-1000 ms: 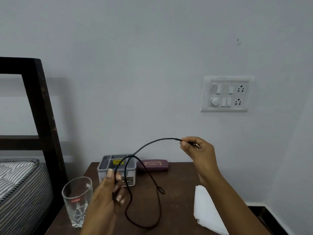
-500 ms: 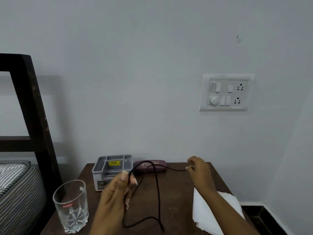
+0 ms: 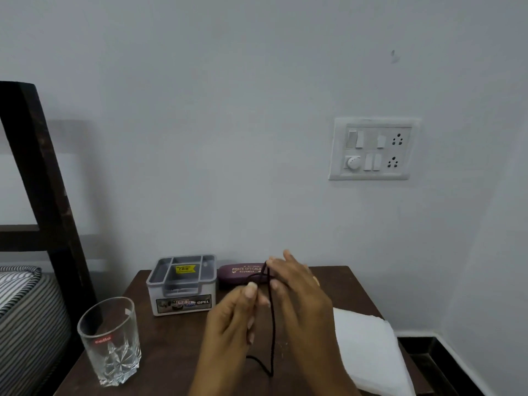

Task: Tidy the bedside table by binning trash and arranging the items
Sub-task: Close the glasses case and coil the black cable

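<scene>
A thin black cable (image 3: 271, 324) hangs doubled in a loop over the middle of the dark wooden bedside table (image 3: 171, 352). My left hand (image 3: 231, 318) pinches its upper part between thumb and fingers. My right hand (image 3: 297, 292) is right beside it with fingers spread, touching the cable's top; whether it still grips the cable is hard to tell. Behind the hands lie a grey compartment organiser box (image 3: 183, 284) and a maroon spectacle case (image 3: 240, 271). A clear drinking glass (image 3: 110, 341) stands at the front left. A white tissue (image 3: 368, 347) lies at the right.
A dark bed frame (image 3: 37, 181) and a striped mattress (image 3: 25, 318) border the table on the left. The wall behind carries a white switchboard (image 3: 371, 150). Dark floor skirting (image 3: 428, 352) shows to the right of the table.
My right hand has come down and left from a raised, stretched-out position to meet my left hand. The cable has gone from a wide arc to a narrow doubled loop.
</scene>
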### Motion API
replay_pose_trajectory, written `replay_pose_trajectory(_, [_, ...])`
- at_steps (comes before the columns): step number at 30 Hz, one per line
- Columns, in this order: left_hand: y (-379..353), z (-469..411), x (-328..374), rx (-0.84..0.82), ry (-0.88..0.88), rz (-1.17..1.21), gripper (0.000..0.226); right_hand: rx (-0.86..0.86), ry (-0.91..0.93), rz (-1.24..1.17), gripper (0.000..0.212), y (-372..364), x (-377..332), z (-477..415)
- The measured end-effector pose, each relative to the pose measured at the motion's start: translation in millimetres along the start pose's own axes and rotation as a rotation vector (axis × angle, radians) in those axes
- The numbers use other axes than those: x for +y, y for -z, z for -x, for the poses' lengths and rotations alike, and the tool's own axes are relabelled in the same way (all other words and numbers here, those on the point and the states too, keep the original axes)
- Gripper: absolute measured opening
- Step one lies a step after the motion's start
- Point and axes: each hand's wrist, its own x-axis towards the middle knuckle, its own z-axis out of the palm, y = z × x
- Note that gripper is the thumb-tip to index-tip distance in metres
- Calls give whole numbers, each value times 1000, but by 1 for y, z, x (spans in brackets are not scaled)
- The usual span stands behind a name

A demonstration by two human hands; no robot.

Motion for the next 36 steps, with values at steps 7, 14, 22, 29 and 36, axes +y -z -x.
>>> replay_pose_trajectory(7, [-17,-26,-5,-101,160,201,41,49,-399,-378,28,-35,0,-24])
replay_pose_trajectory(14, [-4,-56,-27,-98,139,551,37,-35,-639,-370,25,-45,14,-15])
replay_pose_trajectory(22, [2,-61,-52,101,129,585,34,-84,-928,-629,11,-42,23,-4])
replay_pose_trajectory(29, [-16,-60,-60,156,217,714,14,132,-1111,-1086,16,-57,18,3])
replay_pose_trajectory(36, [-19,-54,-72,123,242,599,18,491,-1167,-1249,6,-59,22,1])
